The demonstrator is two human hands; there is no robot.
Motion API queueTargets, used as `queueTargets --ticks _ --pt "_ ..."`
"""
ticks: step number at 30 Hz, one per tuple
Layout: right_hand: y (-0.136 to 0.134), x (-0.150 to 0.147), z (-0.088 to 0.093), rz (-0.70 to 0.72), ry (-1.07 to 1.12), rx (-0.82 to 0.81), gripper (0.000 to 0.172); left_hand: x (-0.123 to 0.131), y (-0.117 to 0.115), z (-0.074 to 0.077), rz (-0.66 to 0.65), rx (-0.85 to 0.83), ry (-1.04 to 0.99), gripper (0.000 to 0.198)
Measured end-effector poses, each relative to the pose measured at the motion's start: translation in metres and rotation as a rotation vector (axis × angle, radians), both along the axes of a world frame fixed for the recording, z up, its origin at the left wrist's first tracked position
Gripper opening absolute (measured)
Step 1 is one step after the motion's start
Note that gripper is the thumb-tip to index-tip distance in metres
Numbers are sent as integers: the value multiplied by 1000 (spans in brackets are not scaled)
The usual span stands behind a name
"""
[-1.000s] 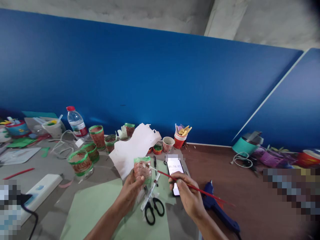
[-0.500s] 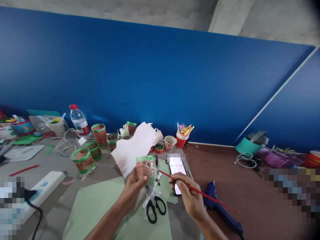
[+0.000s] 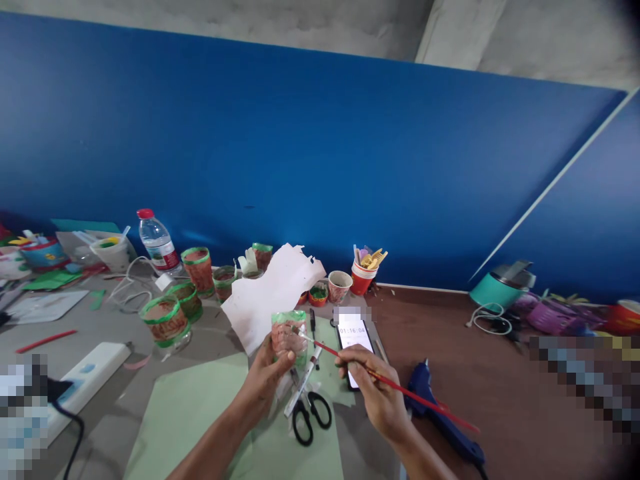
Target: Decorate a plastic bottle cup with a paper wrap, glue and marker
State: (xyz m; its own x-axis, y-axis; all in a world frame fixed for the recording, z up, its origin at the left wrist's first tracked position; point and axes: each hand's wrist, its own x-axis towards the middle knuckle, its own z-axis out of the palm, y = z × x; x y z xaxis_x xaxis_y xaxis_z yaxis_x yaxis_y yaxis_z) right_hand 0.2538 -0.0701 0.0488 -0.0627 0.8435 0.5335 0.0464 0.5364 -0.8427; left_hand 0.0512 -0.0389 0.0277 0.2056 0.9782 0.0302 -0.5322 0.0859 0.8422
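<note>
Upright between the thumb and fingers of my left hand (image 3: 266, 373) is a small cup (image 3: 289, 339), painted reddish brown with green bands at top and bottom. My right hand (image 3: 376, 387) is closed in a pen-like grip round a thin red paintbrush (image 3: 415, 395). The brush's pale tip lies at the right side of the cup's front; whether it touches I cannot tell. Below the cup, black-handled scissors (image 3: 312, 419) and a white pen-like stick (image 3: 303, 383) rest on light green paper (image 3: 200, 413). A lit phone (image 3: 354, 340) lies behind my right hand.
Several similar painted cups (image 3: 166, 321) stand at the left with a water bottle (image 3: 159, 243). Torn white paper (image 3: 273, 290) rises behind the held cup. A blue glue gun (image 3: 440, 417) lies right of my right hand, and a white power strip (image 3: 90, 373) at left. A blue partition (image 3: 310, 153) closes the back.
The brush tip has shifted slightly right and down on the cup's front. My left hand and the cup have hardly moved, and the phone's timer has advanced by a second.
</note>
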Motion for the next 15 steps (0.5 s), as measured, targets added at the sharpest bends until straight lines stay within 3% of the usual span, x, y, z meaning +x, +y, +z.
queueTargets --ticks 15 --pt "1 2 0 6 -22 11 19 -1 3 -6 25 14 43 51"
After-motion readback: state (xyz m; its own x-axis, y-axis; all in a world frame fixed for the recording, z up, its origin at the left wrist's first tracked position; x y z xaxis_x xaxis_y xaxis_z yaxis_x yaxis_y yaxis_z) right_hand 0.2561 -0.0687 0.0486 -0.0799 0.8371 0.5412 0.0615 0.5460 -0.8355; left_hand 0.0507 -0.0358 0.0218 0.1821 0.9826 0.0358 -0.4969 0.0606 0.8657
